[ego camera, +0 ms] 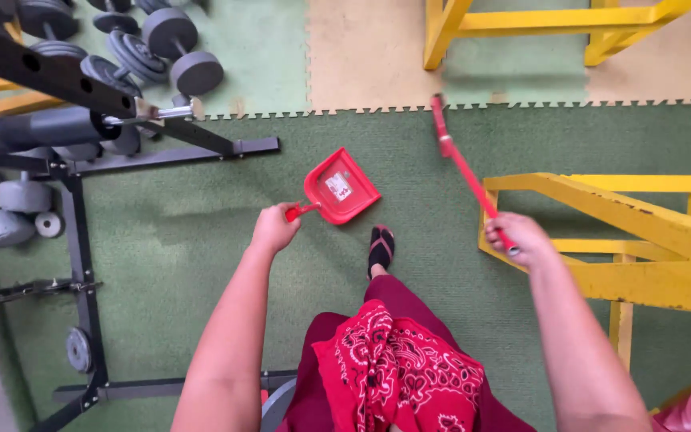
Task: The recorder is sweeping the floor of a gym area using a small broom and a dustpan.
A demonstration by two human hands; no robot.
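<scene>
Two things are in my grip, and around them the big gear crowds in, so I start with that. The green foam mat floor (201,232) spreads under everything I hold. Beyond my right hand (520,238) and just beside it stands a yellow steel frame (641,232), close enough that I keep the stick angled inward, away from its slanted bar. Out past my left hand (273,228), well apart, the black weight rack (81,240) runs along the mat, with grey dumbbells (165,40) lying far ahead of it. Between my two hands, a little nearer me, my foot in a black sandal (380,248) is planted on the mat.

My right hand is closed fully round the near end of the red broom handle (461,164), which slants away and up from my fist; its far end reaches the seam where green mat meets tan, and I cannot tell what the head looks like. My left hand is shut on the short handle of the red dustpan (340,186), held just ahead of my knuckles, tilted with its mouth pointing away from me toward the broom side
</scene>
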